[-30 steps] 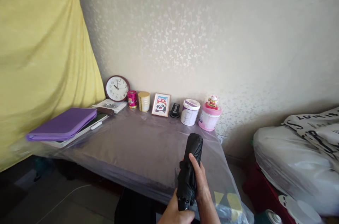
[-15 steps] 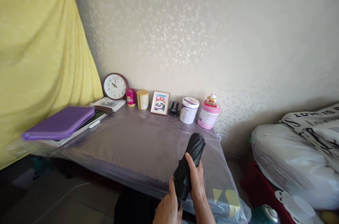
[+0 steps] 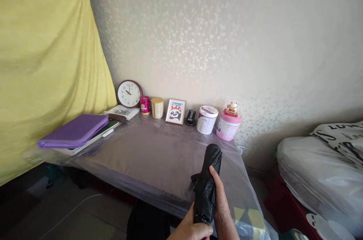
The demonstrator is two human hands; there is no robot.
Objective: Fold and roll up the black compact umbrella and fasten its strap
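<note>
A folded black umbrella (image 3: 208, 181) is held upright, slightly tilted, over the table's near right part. My right hand (image 3: 222, 202) wraps its right side, the thumb lying along the cloth and the other fingers hidden behind it. Lower down, my left hand (image 3: 191, 228) is closed around the bottom end, where the handle is mostly covered by the fingers. A loose flap of black cloth sticks out on the umbrella's left side.
Plastic film covers the table (image 3: 147, 153). Along the wall stand a clock (image 3: 129, 93), a picture frame (image 3: 176, 112), a white-and-purple tub (image 3: 207, 120) and a pink tub (image 3: 228, 126) bearing a cat figurine. A purple folder (image 3: 75, 130) lies left; stuffed bags (image 3: 320, 172) sit right.
The umbrella stands more upright, and its loose flap now sticks out to the left. My left hand's fingers have come round the front of its bottom end. The view has shifted slightly left.
</note>
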